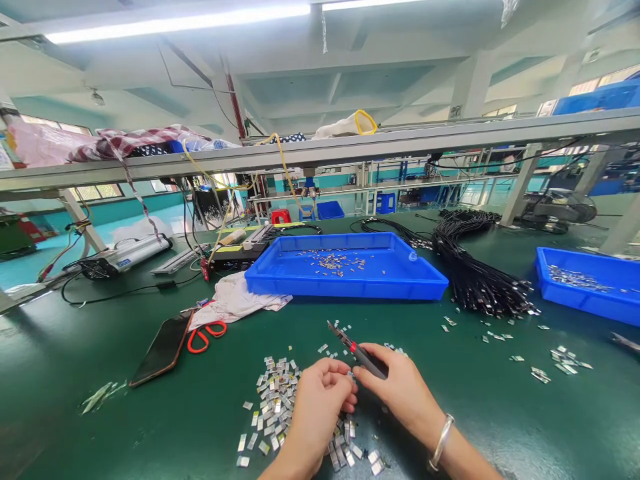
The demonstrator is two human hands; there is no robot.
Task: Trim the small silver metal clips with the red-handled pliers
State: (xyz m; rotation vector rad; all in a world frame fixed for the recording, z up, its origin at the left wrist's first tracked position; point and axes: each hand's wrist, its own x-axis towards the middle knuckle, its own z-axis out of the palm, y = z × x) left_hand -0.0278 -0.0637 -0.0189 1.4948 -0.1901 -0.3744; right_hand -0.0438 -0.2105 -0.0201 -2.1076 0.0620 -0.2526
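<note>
My left hand [320, 393] is closed in a pinch over a pile of small silver metal shells [274, 400] on the green table; what its fingertips hold is too small to make out. My right hand [395, 387], with a silver bracelet on the wrist, grips a dark pair of tweezers [355, 350] with a red mark, tip pointing up and left. The two hands meet fingertip to fingertip just above the pile.
A blue tray [345, 283] with several metal parts lies behind the hands. A bundle of black cables [475, 280] sits to its right, then another blue tray [590, 293]. Red-handled scissors [205, 333], a phone [163, 350] and a white cloth [235, 300] lie at the left.
</note>
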